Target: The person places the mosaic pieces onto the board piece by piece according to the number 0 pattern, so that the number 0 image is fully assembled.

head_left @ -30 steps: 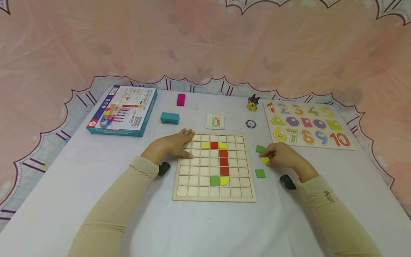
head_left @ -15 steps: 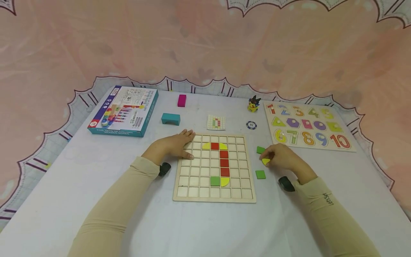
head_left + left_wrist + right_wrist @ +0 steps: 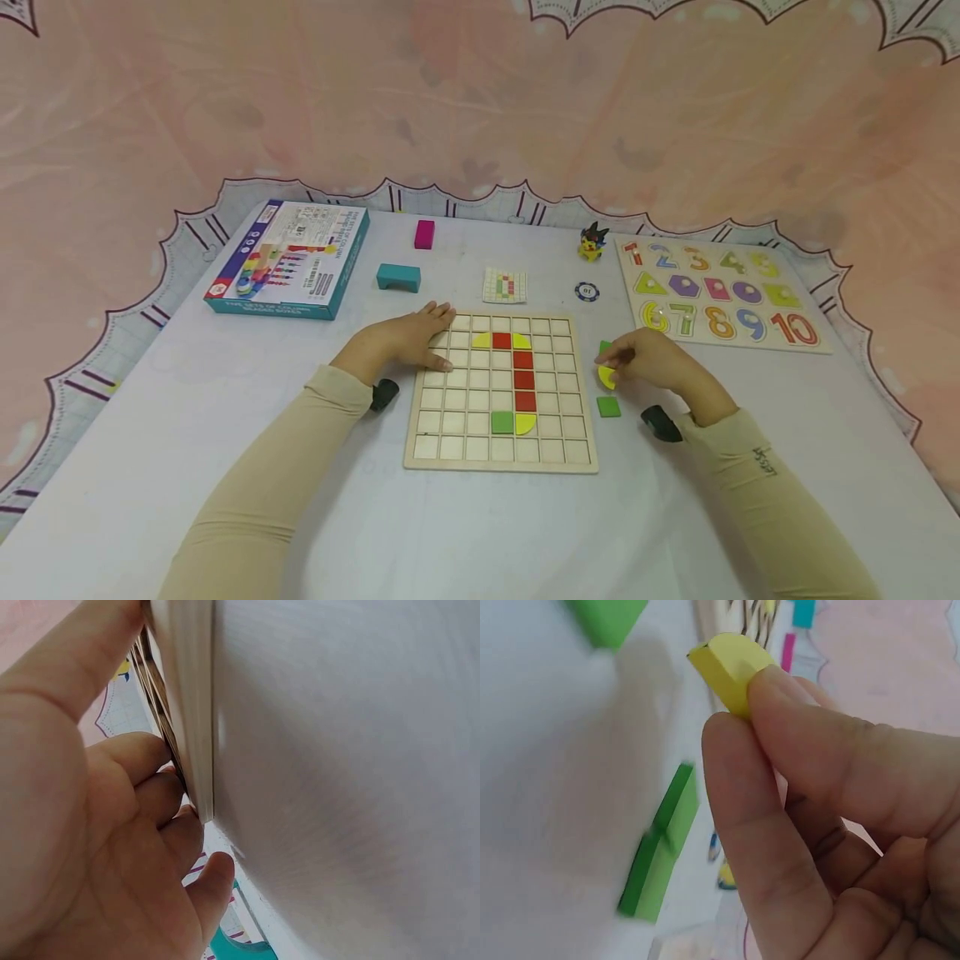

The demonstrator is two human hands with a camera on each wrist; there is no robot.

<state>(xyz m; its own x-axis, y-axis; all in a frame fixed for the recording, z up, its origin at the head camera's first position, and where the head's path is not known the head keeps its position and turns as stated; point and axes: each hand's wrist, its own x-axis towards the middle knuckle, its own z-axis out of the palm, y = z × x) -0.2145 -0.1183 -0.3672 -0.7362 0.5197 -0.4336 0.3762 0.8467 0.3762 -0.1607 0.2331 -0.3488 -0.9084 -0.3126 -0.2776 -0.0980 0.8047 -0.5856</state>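
My left hand [image 3: 408, 340] rests on the upper left edge of a wooden grid board [image 3: 457, 462], its fingers spread; the left wrist view shows the fingertips right at the board's side. On the board lie red square tiles [image 3: 525, 380], yellow quarter-round tiles [image 3: 526, 424] and one green square tile [image 3: 502, 422], in a hooked shape. To the right of the board, my right hand [image 3: 648, 360] pinches another yellow quarter-round tile [image 3: 739, 664] between thumb and finger. Below it sits a loose green square [image 3: 608, 407]; more green tiles [image 3: 660, 844] lie behind, partly hidden by the hand in the head view.
Beyond the board lie a small pattern card [image 3: 505, 286], a teal arch block [image 3: 398, 277] and a magenta block [image 3: 424, 235]. A boxed toy [image 3: 288, 258] stands back left. At the right are a number puzzle [image 3: 720, 292], a chip [image 3: 587, 292] and a small figurine [image 3: 592, 242].
The right hand has shifted slightly left toward the board, with the yellow quarter-round tile held and turned in its fingers. My left hand stays where it was.
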